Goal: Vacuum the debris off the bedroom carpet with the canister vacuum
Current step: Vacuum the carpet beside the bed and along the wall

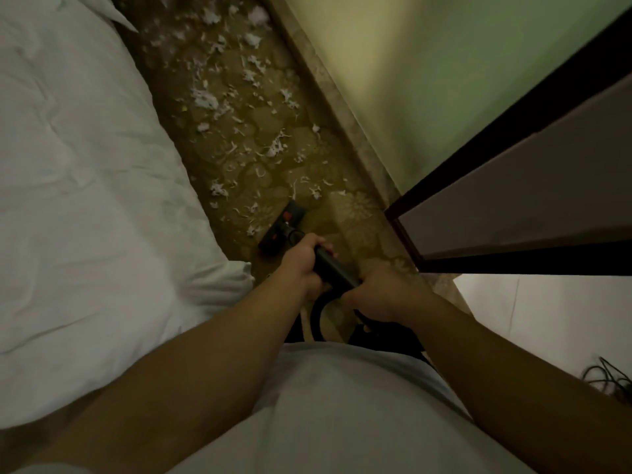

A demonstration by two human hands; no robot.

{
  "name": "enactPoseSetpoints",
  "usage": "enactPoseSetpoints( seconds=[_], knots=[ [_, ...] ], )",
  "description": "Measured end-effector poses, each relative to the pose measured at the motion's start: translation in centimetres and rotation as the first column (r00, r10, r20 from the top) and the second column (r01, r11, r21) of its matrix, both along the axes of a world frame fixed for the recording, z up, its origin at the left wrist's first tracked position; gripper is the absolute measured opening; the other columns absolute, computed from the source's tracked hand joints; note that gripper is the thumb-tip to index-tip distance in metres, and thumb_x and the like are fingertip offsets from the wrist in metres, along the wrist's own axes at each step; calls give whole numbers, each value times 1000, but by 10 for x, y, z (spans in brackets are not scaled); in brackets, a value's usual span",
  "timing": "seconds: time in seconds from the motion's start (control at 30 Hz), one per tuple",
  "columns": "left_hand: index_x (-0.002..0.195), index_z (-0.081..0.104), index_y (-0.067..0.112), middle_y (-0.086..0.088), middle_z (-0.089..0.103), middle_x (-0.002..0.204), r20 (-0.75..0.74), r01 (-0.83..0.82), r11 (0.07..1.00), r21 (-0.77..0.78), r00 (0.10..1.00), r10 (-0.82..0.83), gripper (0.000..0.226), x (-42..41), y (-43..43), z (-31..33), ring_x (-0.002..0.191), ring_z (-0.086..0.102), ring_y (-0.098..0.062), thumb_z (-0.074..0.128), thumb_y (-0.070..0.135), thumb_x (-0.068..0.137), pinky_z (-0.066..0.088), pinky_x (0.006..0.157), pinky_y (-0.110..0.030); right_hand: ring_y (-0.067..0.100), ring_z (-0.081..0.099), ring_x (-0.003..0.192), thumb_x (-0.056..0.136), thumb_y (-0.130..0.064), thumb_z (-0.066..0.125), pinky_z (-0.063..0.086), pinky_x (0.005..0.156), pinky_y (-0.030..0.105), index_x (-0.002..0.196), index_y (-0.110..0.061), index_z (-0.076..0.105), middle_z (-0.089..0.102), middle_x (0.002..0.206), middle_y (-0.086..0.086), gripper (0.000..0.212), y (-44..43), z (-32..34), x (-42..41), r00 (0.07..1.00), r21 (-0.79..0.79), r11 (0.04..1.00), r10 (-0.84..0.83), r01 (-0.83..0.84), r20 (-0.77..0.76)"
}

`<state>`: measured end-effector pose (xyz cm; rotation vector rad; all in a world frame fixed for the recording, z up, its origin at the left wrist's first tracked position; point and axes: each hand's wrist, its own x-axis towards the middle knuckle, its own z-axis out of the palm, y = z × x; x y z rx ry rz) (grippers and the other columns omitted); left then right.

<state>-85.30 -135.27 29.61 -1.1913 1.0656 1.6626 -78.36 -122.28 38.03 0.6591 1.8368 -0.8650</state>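
A black vacuum wand (331, 268) runs from my hands down to a black floor head (282, 229) with red marks, resting on the brown patterned carpet (352, 217). My left hand (302, 260) grips the wand higher up, toward the head. My right hand (379, 292) grips its handle end. A black hose (316, 314) curves below my hands. White shredded debris (239, 97) lies scattered over the carpet beyond the floor head, thickest far ahead. The canister itself is hidden.
A bed with white bedding (85, 165) borders the carpet strip on the left. A marble skirting (328, 94) and green wall (427, 63) close the right side. A dark-framed door (513, 200) stands at right, with a tangle of cable (605, 378) on the pale floor.
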Motion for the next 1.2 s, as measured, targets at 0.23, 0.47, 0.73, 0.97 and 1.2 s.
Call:
enactPoseSetpoints(
  seconds=[0.23, 0.47, 0.73, 0.97, 1.2],
  knots=[
    [77, 51, 10, -4, 52, 57, 14, -15, 1000, 9, 1000, 15, 20, -62, -109, -11, 61, 51, -19, 58, 12, 96, 51, 65, -36, 20, 66, 63, 88, -37, 78, 47, 47, 23, 98, -12, 69, 69, 83, 6, 28, -106, -14, -63, 997, 0, 1000, 19, -19, 74],
    [75, 50, 10, -4, 51, 53, 8, -82, 996, 16, 997, 82, 21, -102, -170, -13, 55, 50, -19, 57, 8, 95, 52, 65, -34, 22, 70, 70, 88, -36, 80, 55, 58, 30, 104, -11, 69, 73, 88, 9, 31, -167, -22, -105, 997, -16, 1000, 28, -27, 66],
    [78, 48, 11, -4, 49, 62, -41, -122, 992, -12, 992, 121, 18, -137, -196, -21, 59, 49, -19, 58, 9, 92, 51, 76, -37, 21, 69, 64, 91, -33, 74, 55, 57, 29, 101, -9, 69, 71, 80, 7, 27, -193, -21, -141, 998, -49, 997, 57, -55, 40],
    [91, 52, 9, -2, 51, 59, -66, -29, 997, -69, 998, 24, 7, -155, -174, -19, 57, 50, -17, 59, 10, 91, 54, 58, -31, 17, 63, 68, 94, -31, 71, 47, 55, 27, 109, -10, 62, 65, 85, 5, 27, -172, -17, -151, 1000, -115, 993, 12, -12, 6],
    [85, 54, 10, -2, 52, 57, -98, 73, 992, -108, 992, -83, 9, -170, -116, -4, 57, 52, -17, 59, 9, 93, 51, 64, -34, 20, 65, 74, 93, -35, 75, 53, 63, 30, 87, -19, 55, 65, 88, 5, 26, -121, -14, -153, 996, -121, 989, -92, 90, -12]
  ],
)
